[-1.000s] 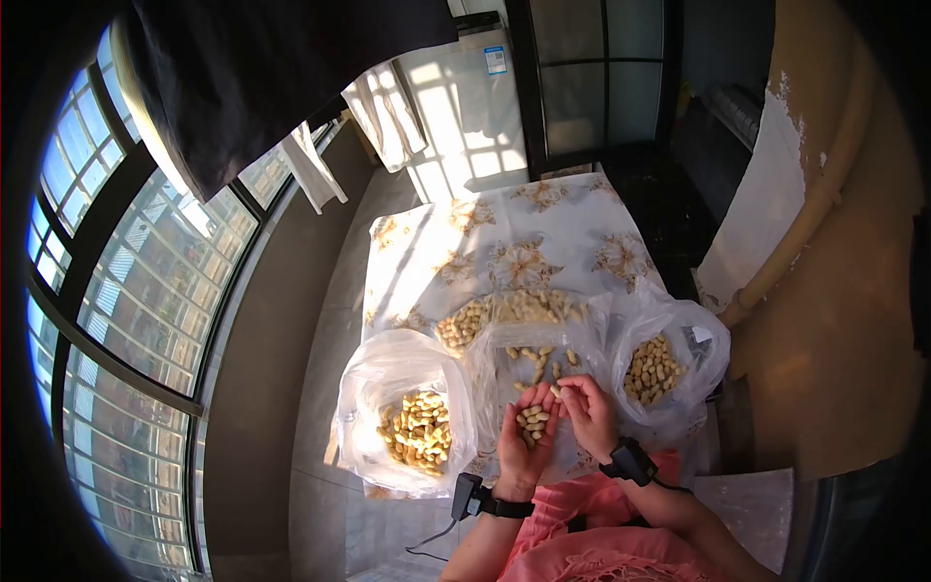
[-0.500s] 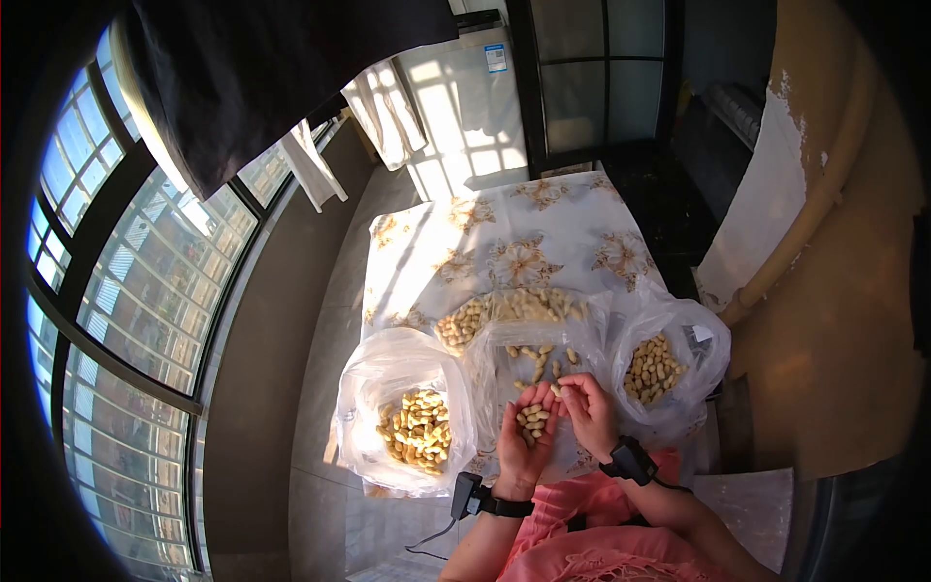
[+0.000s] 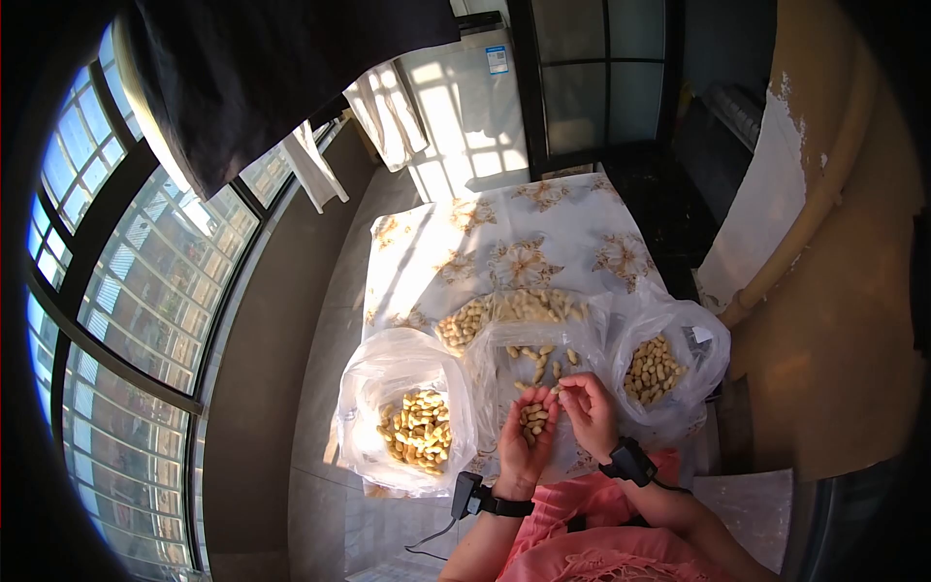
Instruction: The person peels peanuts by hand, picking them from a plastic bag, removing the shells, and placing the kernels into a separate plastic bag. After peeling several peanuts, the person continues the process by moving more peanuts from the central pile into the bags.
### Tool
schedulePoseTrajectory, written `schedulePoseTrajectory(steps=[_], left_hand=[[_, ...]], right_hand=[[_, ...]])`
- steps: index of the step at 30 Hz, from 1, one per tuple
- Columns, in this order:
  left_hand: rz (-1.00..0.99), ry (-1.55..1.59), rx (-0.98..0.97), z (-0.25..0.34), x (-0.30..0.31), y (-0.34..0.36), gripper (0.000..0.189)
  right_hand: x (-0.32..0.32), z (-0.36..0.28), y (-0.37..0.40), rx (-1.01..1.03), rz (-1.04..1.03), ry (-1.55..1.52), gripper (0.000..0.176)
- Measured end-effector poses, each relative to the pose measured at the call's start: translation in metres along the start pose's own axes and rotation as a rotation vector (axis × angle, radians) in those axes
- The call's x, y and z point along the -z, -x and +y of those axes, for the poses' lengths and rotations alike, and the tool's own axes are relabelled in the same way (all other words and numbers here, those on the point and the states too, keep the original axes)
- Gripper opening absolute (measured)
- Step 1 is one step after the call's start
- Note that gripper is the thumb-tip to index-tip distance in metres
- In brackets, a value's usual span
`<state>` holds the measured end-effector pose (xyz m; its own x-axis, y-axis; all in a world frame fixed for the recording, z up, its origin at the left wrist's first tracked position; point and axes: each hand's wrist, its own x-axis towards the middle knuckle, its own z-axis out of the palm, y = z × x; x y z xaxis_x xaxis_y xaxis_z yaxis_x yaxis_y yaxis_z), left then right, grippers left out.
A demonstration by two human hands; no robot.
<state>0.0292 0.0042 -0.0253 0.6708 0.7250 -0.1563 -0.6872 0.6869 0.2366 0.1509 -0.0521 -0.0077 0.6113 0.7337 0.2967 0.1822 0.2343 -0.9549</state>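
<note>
My left hand (image 3: pixel 525 446) is cupped palm up around several peanuts (image 3: pixel 533 419) at the table's near side. Fingertips of my right hand (image 3: pixel 590 412) are pinched on a single peanut (image 3: pixel 557 390), just above the left fingertips. Beyond both hands, loose peanuts (image 3: pixel 539 361) lie on clear plastic. An open plastic bag with peanuts (image 3: pixel 420 427) stands to the left, and another bag with peanuts (image 3: pixel 654 369) is at the right. A clear bag of peanuts (image 3: pixel 524 305) lies behind.
A flowered tablecloth (image 3: pixel 524 260) covers the table. Tall windows (image 3: pixel 155 291) are on the left, with dark cloth (image 3: pixel 291 68) hanging above. A white appliance (image 3: pixel 465 107) stands behind the table, and a pipe (image 3: pixel 824 194) runs along the right wall.
The fingers of my right hand have shifted very slightly with the peanut between them. My left hand remains cupped in nearly the same place.
</note>
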Motion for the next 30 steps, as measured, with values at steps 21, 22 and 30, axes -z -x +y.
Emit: schedulePoseTrajectory(steps=[21,22,30], left_hand=[[0.062,-0.013,-0.005,-0.0002,-0.0009,-0.0007,0.041],[0.062,-0.013,-0.006,-0.0001,-0.001,-0.0007,0.041],[0.035,0.002,-0.008,-0.0006,0.0002,-0.0008,0.041]], right_hand=[[0.0008,-0.0018,-0.0028,0.076,-0.025,0.081,0.021],[0.0007,-0.0021,-0.003,0.076,-0.026,0.079,0.021],[0.0007,-0.0001,-0.0022,0.064,-0.027,0.069,0.019]])
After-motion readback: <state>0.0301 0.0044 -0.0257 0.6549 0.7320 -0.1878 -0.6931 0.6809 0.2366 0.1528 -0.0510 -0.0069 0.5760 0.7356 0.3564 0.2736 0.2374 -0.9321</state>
